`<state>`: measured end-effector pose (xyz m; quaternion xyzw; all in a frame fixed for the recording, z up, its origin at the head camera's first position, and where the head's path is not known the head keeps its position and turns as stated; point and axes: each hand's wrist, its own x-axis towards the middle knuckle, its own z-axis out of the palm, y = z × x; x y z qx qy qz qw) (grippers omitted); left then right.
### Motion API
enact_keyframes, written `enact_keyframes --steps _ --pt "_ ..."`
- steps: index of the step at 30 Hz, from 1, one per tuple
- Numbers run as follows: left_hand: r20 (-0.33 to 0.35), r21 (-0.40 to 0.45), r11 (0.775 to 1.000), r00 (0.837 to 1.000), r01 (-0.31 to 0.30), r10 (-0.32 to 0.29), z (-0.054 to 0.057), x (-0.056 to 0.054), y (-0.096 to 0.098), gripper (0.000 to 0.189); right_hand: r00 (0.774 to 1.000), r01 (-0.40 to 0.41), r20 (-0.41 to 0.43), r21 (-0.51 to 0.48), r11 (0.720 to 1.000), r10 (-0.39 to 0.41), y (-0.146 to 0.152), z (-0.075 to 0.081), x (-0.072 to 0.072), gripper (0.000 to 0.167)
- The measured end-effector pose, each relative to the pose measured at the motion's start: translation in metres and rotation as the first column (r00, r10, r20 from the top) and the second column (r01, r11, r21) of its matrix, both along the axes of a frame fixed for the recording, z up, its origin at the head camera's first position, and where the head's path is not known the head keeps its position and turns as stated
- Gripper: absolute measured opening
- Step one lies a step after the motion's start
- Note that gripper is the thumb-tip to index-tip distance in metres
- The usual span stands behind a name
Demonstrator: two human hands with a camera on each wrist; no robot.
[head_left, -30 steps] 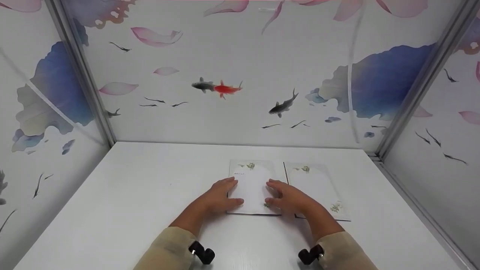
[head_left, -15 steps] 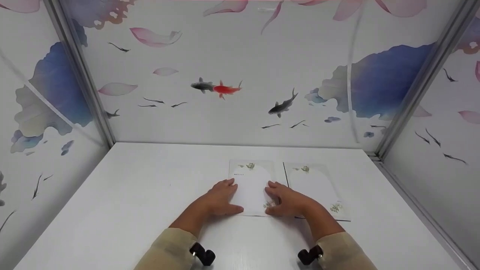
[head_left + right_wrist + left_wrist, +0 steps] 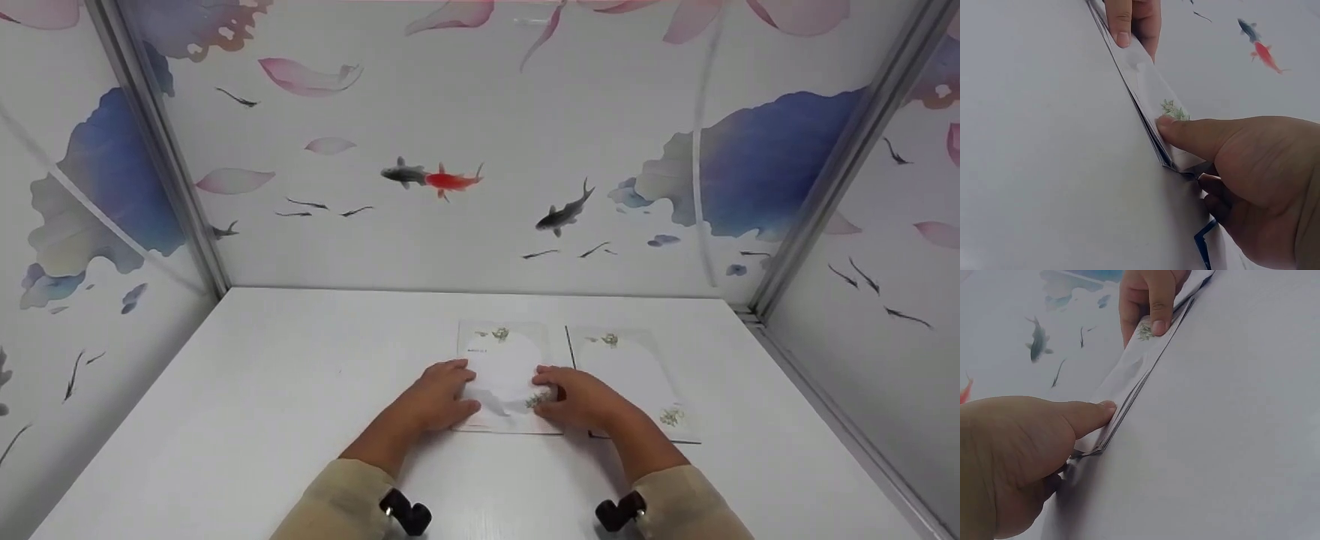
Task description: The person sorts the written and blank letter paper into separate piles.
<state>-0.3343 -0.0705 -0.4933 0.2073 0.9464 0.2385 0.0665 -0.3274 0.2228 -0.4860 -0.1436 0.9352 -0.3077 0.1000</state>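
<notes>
A stack of white letter paper (image 3: 504, 371) with green floral prints lies on the table between both hands. My left hand (image 3: 436, 397) holds its left side, and my right hand (image 3: 586, 397) holds the right. In the left wrist view, the thumb lies on the top sheet of the paper stack (image 3: 1123, 379), with fingers curled low at the side. The right wrist view shows the other thumb beside a floral print (image 3: 1174, 109), fingers bent beneath the edge. Between the thumbs the top sheet is buckled, and dark gaps show between layers along the near edge.
A second stack of similar floral paper (image 3: 630, 375) with dark edges lies just right, partly behind the right forearm. The white table (image 3: 262, 390) is enclosed by panels (image 3: 480, 247) printed with fish and petals. Black clips (image 3: 405, 511) sit at both sleeves.
Both thumbs have shifted on the paper, most recently away from the near edge. The top sheet, flat before, now buckles near that edge. The second stack stays put.
</notes>
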Motion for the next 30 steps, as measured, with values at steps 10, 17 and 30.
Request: enact_keyframes --steps 10,17,30 --pt "-0.096 -0.011 0.998 0.994 -0.059 0.058 -0.001 0.001 0.004 0.051 0.988 0.143 -0.061 -0.021 0.989 -0.144 -0.008 0.001 0.0 0.025" --pt "-0.085 0.03 0.995 0.991 -0.098 0.1 0.002 0.003 0.007 0.05 0.985 0.153 -0.079 -0.027 0.988 -0.155 -0.009 0.003 0.0 0.02" --pt "-0.001 0.176 0.945 0.96 -0.275 0.279 0.006 0.006 0.016 0.04 0.946 0.324 0.015 -0.115 0.939 -0.325 -0.014 0.009 -0.002 0.024"
